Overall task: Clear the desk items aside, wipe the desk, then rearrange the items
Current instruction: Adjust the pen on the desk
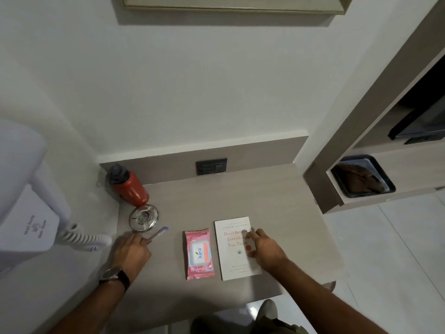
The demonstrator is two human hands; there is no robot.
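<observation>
On the grey desk [277, 203] lie a white book [232, 259] with red title lettering and, just left of it, a pink pack of wet wipes [199, 253]. My right hand [263, 251] rests over the book's right side, fingers closed on a small white item with a red dot [249, 247]. My left hand [131, 251], with a watch on its wrist, holds a pen [159, 233] with a blue tip, pointing up and right. Just beyond the pen sits a round metal ashtray [143, 217]. A red bottle [128, 185] with a dark cap stands in the back left corner.
A wall-mounted hair dryer [26, 213] with a coiled cord [81, 238] hangs left of the desk. A dark socket panel [211, 166] sits in the back panel. To the right is a shelf unit with a black tray [385, 174]. The desk's front edge is near my legs.
</observation>
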